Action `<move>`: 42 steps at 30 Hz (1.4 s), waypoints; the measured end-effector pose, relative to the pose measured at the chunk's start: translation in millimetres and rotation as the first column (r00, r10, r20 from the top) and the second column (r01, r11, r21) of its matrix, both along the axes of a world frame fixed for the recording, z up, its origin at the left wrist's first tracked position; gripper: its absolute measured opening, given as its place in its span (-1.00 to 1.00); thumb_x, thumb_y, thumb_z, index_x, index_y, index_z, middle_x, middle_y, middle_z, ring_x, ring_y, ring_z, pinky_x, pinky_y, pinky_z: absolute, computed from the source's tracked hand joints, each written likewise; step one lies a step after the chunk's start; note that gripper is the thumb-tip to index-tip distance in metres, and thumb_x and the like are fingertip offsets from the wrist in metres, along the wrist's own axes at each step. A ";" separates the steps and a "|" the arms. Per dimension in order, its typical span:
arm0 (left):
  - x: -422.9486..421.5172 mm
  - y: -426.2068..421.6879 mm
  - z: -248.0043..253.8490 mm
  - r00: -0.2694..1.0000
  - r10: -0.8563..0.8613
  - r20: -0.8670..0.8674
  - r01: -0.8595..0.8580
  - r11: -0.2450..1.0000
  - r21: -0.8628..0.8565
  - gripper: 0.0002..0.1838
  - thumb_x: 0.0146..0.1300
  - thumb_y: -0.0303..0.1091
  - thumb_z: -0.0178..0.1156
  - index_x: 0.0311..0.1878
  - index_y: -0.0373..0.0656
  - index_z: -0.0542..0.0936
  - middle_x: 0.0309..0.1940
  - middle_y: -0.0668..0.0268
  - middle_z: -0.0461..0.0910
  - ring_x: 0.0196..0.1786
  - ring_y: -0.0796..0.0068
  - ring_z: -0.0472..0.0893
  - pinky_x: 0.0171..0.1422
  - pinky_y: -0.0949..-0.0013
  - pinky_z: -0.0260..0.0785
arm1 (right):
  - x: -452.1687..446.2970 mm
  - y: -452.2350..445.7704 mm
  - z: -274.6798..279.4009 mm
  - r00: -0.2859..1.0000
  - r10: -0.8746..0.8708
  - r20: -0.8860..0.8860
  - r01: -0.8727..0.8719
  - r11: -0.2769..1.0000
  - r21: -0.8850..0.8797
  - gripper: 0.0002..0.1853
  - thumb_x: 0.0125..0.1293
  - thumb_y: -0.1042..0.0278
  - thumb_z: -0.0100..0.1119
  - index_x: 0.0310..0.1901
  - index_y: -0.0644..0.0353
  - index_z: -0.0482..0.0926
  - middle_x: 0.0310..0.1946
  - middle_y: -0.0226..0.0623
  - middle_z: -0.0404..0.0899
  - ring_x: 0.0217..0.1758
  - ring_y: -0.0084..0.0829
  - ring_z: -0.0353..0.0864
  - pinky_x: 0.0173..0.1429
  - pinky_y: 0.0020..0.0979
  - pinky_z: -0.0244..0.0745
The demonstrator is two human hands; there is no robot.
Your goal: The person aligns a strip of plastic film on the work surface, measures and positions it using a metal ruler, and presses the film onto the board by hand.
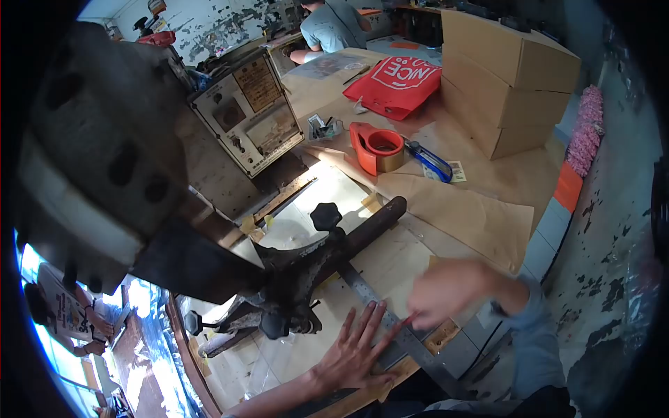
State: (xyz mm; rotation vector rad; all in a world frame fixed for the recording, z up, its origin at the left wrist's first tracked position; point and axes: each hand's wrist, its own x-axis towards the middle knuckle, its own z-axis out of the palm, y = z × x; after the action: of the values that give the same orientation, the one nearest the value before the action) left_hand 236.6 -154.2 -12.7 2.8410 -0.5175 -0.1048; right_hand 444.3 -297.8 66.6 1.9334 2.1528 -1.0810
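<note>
The left hand [353, 354], fingers spread, presses the metal ruler [358, 283] against the pale worktop [398, 261] as the blurred right hand [449, 291] pinches perhaps a red pen [410, 318], seemingly mid-line, which calls for holding steady.

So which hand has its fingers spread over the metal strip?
The left hand: its fingers splay across the metal strip, whereas the right hand is curled, with something red at its fingertips.

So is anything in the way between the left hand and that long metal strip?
No, nothing visible is. The left hand already has its fingers lying on the metal strip. The right hand, a bit blurred, is close by but not between them.
</note>
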 end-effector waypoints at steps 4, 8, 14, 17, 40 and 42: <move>0.9 1.5 -2.8 1.000 0.017 -0.020 -0.019 0.998 -0.058 -0.02 0.13 0.45 0.05 0.50 0.03 0.17 0.47 -0.22 -0.01 0.52 -0.15 0.04 0.49 -0.24 -0.11 | 105.3 85.8 34.9 0.905 -0.406 -0.127 0.426 0.867 0.259 -0.73 0.23 0.23 0.18 -0.14 0.24 0.61 -0.45 -0.24 0.64 -0.37 -0.41 0.63 -0.27 -0.31 0.46; 2.2 2.8 -4.9 1.000 0.025 -0.016 -0.028 0.989 -0.149 -0.08 0.23 0.37 -0.02 0.52 0.00 0.11 0.49 -0.18 -0.06 0.54 -0.09 0.03 0.50 -0.22 -0.12 | 132.3 158.8 4.1 0.962 -0.272 -0.035 0.242 0.785 0.570 -0.72 0.21 0.27 0.15 -0.13 0.27 0.60 -0.30 -0.18 0.65 -0.21 -0.33 0.63 -0.14 -0.30 0.46; 8.7 -1.6 7.7 0.996 0.082 -0.040 -0.088 0.981 -0.174 -0.30 0.23 0.20 0.12 0.35 0.00 0.36 0.45 -0.10 0.12 0.45 -0.08 0.22 0.45 -0.20 0.07 | 111.9 203.7 -22.5 0.995 -0.034 -0.090 0.061 0.947 0.316 -0.75 0.11 0.36 0.24 -0.15 0.23 0.63 -0.29 -0.17 0.66 -0.22 -0.23 0.64 -0.08 -0.23 0.52; 13.1 -4.9 10.3 0.992 0.123 -0.029 -0.127 0.961 -0.246 -0.26 0.17 0.23 0.19 0.30 -0.06 0.41 0.43 -0.11 0.16 0.44 -0.15 0.22 0.46 -0.26 0.01 | 108.6 197.3 -37.0 0.991 -0.067 -0.119 0.084 0.986 0.147 -0.76 0.06 0.39 0.32 -0.20 0.22 0.66 -0.29 -0.15 0.69 -0.19 -0.20 0.67 -0.11 -0.24 0.54; 49.5 8.8 1.0 0.957 0.284 -0.061 -0.289 0.906 -0.310 -0.57 -0.05 0.00 0.33 -0.16 -0.06 0.60 -0.04 0.22 0.52 0.11 0.16 0.52 0.27 -0.10 0.28 | 73.8 161.0 -74.0 0.966 -0.011 -0.257 0.152 0.828 0.539 -0.84 0.13 0.45 0.16 -0.24 0.19 0.46 -0.33 -0.23 0.40 -0.23 -0.29 0.52 -0.13 -0.30 0.43; 50.3 9.4 2.7 0.954 0.294 -0.061 -0.299 0.905 -0.304 -0.56 -0.05 0.00 0.33 -0.15 -0.05 0.60 -0.03 0.22 0.51 0.11 0.15 0.51 0.27 -0.10 0.28 | 75.4 156.7 -69.6 0.980 -0.012 -0.198 0.137 0.763 0.632 -0.83 0.11 0.45 0.17 -0.25 0.21 0.46 -0.33 -0.26 0.38 -0.25 -0.34 0.50 -0.15 -0.34 0.41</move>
State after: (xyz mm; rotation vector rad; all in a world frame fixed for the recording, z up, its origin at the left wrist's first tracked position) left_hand 286.9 -144.8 -10.0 2.5683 -0.0803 0.0144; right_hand 519.7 -141.2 -2.9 2.2521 2.8584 -0.5614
